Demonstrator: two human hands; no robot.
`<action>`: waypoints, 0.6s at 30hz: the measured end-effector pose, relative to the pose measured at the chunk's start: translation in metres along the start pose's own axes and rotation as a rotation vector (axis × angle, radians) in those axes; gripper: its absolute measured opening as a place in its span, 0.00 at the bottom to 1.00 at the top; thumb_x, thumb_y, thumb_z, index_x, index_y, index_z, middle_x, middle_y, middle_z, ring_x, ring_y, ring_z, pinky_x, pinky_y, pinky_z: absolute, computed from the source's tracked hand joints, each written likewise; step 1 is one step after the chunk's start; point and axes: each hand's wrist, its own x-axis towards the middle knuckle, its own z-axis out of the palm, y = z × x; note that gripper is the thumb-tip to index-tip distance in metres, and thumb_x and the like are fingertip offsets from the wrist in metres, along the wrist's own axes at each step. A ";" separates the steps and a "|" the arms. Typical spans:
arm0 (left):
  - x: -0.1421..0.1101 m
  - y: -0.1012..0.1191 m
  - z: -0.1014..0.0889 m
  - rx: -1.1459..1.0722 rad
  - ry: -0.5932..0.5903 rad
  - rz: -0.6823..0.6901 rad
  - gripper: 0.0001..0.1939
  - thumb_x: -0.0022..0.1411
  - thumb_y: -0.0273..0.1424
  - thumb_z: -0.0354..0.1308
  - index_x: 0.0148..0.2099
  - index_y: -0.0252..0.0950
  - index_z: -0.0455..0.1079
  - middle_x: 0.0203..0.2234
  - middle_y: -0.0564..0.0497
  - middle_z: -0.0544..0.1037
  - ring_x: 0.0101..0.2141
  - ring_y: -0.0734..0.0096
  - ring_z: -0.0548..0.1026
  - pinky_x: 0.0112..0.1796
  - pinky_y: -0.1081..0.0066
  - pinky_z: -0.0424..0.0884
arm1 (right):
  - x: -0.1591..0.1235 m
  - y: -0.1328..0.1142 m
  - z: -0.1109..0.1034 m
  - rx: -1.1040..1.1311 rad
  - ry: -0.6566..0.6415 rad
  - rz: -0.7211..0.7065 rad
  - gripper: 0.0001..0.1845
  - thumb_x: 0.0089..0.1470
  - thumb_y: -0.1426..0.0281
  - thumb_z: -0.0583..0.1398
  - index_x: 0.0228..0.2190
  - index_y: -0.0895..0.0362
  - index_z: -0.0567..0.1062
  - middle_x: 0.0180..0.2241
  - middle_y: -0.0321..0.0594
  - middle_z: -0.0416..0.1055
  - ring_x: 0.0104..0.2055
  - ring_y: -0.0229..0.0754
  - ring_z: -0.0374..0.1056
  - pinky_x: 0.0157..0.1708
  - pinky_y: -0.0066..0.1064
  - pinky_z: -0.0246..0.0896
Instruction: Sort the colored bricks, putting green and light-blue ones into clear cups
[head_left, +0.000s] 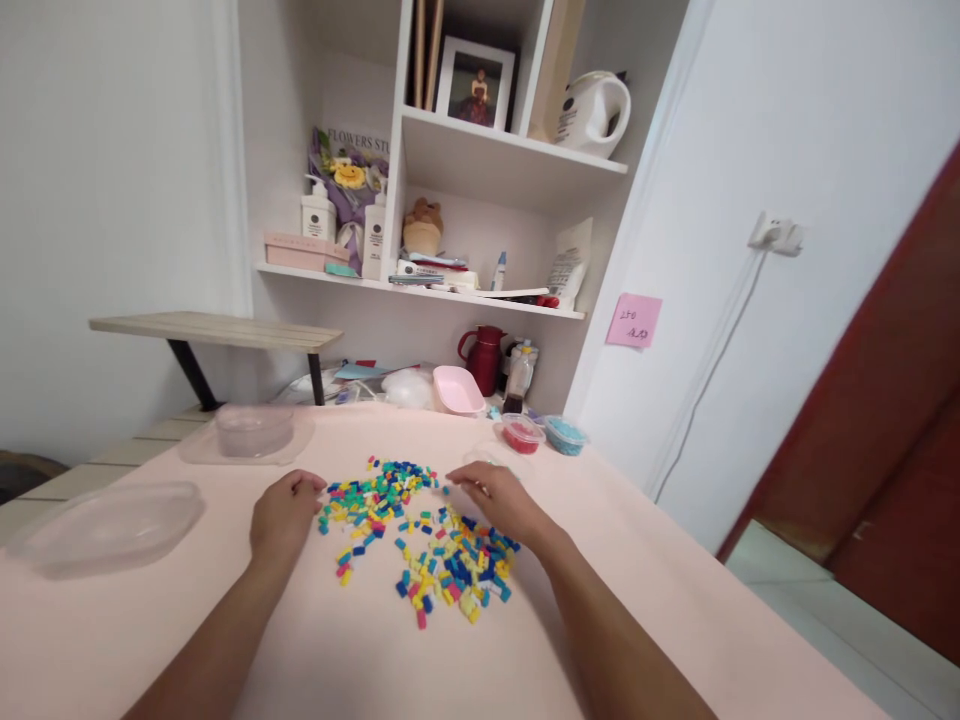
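Note:
Many small coloured plastic blocks lie loose on the pink tabletop in two patches, a back-left pile (386, 490) and a front-right pile (459, 565). Their colours are blue, teal, green, yellow, red and white. At the left edge of the back pile, my left hand (286, 510) rests with its fingers curled in and the tips together; whatever may be between them is hidden. My right hand (495, 500) reaches over the front pile from the right, fingers stretched forward and slightly apart. Its fingertips are close to a single blue block (446, 491).
Clear plastic containers (255, 432) and a clear lid (112, 525) are at the left. Tubs of red pieces (523, 433) and blue pieces (565, 435) stand at the back right. Behind are a pink basin (458, 390), a dark red jug (484, 358) and a bottle (519, 378).

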 end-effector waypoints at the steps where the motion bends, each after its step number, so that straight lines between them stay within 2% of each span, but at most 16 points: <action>1: 0.000 0.000 0.000 0.000 0.000 0.000 0.11 0.54 0.29 0.50 0.29 0.42 0.73 0.21 0.55 0.79 0.28 0.66 0.78 0.30 0.70 0.64 | 0.001 -0.006 0.005 0.013 -0.072 -0.053 0.18 0.60 0.76 0.54 0.45 0.51 0.79 0.45 0.40 0.78 0.48 0.44 0.72 0.50 0.36 0.66; 3: -0.001 0.000 -0.001 0.003 0.002 -0.003 0.10 0.54 0.29 0.50 0.29 0.42 0.73 0.21 0.56 0.79 0.28 0.66 0.78 0.30 0.70 0.64 | 0.002 -0.015 0.014 0.010 -0.152 -0.128 0.18 0.60 0.76 0.54 0.44 0.50 0.80 0.48 0.39 0.77 0.50 0.43 0.71 0.52 0.35 0.65; 6: -0.002 0.000 -0.001 0.007 0.009 -0.011 0.10 0.54 0.29 0.50 0.29 0.42 0.73 0.20 0.55 0.79 0.28 0.65 0.78 0.29 0.69 0.64 | 0.003 -0.020 0.021 -0.013 -0.179 -0.160 0.19 0.60 0.76 0.55 0.44 0.48 0.80 0.49 0.38 0.76 0.52 0.43 0.70 0.53 0.35 0.64; 10: -0.003 0.001 0.000 -0.006 0.003 -0.009 0.10 0.54 0.29 0.50 0.28 0.42 0.73 0.21 0.55 0.79 0.27 0.65 0.77 0.29 0.70 0.64 | 0.001 -0.013 0.025 -0.042 -0.220 -0.143 0.20 0.58 0.78 0.54 0.43 0.50 0.81 0.47 0.37 0.78 0.51 0.44 0.71 0.53 0.36 0.64; 14: -0.005 0.003 0.000 -0.016 0.001 -0.015 0.10 0.55 0.29 0.49 0.29 0.42 0.73 0.24 0.55 0.80 0.27 0.67 0.78 0.29 0.70 0.64 | 0.001 -0.003 0.028 -0.111 -0.199 -0.093 0.21 0.57 0.80 0.54 0.43 0.51 0.81 0.49 0.39 0.77 0.52 0.46 0.71 0.55 0.39 0.63; 18: -0.006 0.004 -0.001 -0.024 -0.003 -0.012 0.11 0.55 0.28 0.49 0.28 0.42 0.73 0.26 0.55 0.81 0.27 0.67 0.78 0.28 0.70 0.64 | 0.001 0.001 0.030 -0.106 -0.202 -0.117 0.21 0.57 0.80 0.54 0.43 0.51 0.81 0.49 0.40 0.77 0.52 0.45 0.71 0.54 0.38 0.64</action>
